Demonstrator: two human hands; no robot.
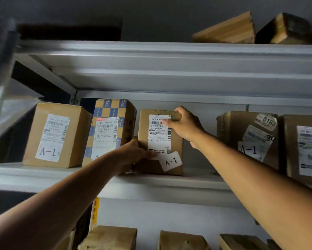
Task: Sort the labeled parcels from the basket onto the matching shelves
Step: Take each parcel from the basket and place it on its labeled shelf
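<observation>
Both hands are on one cardboard parcel [160, 141] standing upright on the middle shelf [151, 179] of a grey metal rack. In the head view, the left hand [135, 154] grips the parcel's lower left edge, thumb lying across the front near the shipping label. The right hand [185, 126] grips the upper right corner, fingers curled over the top and thumb pressed on the front face. A white A-1 tag [171, 161] is stuck crookedly at the parcel's lower right.

Its neighbours carry the same code: a plain A-1 box [55, 135] at far left, a blue-checked box [111, 129] just beside the held parcel, and two more A-1 boxes [249, 138] well apart to the right. So the parcel seems to be on its matching shelf, and the step looks like the final seating. The basket is out of view.

Risks from here, as I judge them: the parcel's base sits close to the shelf's front lip, so letting go early could let it tip forward. Pushing it leftward could jam it against the blue-checked box, which already leans. The tag looks loosely stuck, and a sliding thumb could peel it.
</observation>
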